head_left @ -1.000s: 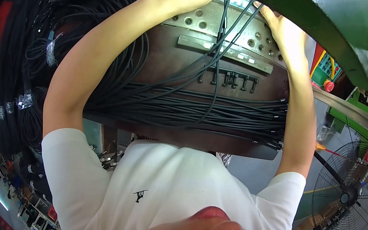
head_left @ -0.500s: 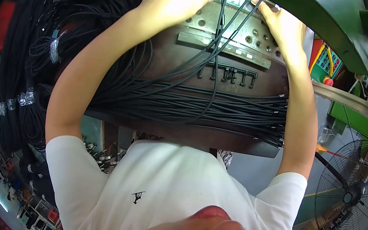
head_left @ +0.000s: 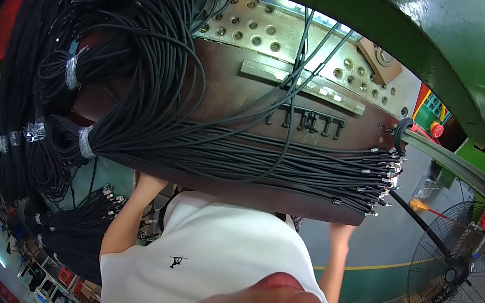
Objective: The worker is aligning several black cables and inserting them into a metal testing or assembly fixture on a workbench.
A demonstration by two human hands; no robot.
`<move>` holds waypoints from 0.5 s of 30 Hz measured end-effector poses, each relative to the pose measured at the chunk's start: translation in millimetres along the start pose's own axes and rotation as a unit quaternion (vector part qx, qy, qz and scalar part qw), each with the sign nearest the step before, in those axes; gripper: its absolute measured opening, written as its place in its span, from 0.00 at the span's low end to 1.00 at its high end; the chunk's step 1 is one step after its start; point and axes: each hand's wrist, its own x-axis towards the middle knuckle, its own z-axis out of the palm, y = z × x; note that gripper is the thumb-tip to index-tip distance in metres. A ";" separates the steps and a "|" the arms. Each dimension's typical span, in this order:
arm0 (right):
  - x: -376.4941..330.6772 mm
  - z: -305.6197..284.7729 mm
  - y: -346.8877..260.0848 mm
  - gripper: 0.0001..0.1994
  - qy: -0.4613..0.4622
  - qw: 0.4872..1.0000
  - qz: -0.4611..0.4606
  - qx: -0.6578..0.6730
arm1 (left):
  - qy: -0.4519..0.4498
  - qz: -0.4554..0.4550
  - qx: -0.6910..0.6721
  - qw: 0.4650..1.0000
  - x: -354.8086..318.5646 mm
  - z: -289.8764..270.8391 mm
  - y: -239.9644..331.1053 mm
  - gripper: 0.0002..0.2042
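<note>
- Head view: a glossy green machine beam (head_left: 392, 30), the largest thing, sweeps across the top and down toward the right.
- Brown tabletop (head_left: 216, 78): lies below the beam, its front edge close to the person's body.
- Mass of black cables (head_left: 24, 81): hangs down the left side in thick gathered lengths.
- White shirt (head_left: 222, 242): covers the person's torso, just in front of the tabletop.
- Black cable bundle (head_left: 242, 151): lies lengthwise along the front of the tabletop, fanned out toward the right; a few strands rise from it toward the top.
- Wire-caged fan (head_left: 457, 268): stands well apart, at the right.
- Metal plate (head_left: 241, 31): perforated with round holes, beyond the tabletop.
- Steel bar (head_left: 266, 73): lies slightly slanted near the plate, with the rising strands crossing over it.
- Left hand (head_left: 151, 183) and right hand (head_left: 341, 231): low at the tabletop's front edge, mostly hidden by it, the cable bundle nearest them. I cannot tell whether the fingers are clenched, released or grasping something.
- Black pronged piece (head_left: 324, 126): lies between the bar and the bundle.
- Silvery wrap (head_left: 86, 141): binds the bundle's left end.
- Pale tips (head_left: 392, 180): cap the bundle's strands at the tabletop's right edge.
</note>
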 end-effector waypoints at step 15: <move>-12.0 41.2 31.1 0.19 0.003 0.996 -0.087 0.020 | 0.085 0.053 0.076 0.992 11.8 12.6 -7.1 0.22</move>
